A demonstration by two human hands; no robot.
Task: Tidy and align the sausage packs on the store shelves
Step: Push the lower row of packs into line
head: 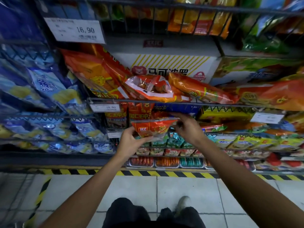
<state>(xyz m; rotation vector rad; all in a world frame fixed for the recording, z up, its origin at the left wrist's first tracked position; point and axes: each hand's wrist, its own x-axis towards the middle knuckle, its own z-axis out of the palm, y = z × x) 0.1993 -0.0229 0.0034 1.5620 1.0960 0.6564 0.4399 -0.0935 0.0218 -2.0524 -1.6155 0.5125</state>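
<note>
A red and orange sausage pack (152,128) is held in front of the middle shelf. My left hand (131,142) grips its lower left edge from below. My right hand (186,126) pinches its upper right corner. Just behind it, upright red sausage packs (139,112) stand in a row on the shelf. On the shelf above, an orange pack with a white border (148,88) lies loose on the wire rail (181,102), between long orange packs (98,74) leaning on the left and another (202,89) lying on the right.
Blue bags (47,86) fill the wire racks on the left. A white carton (169,66) stands behind the upper packs. Price tags (74,30) hang on the rails. Lower shelves hold small green and red packs (174,140). Yellow-black tape (164,173) edges the tiled floor.
</note>
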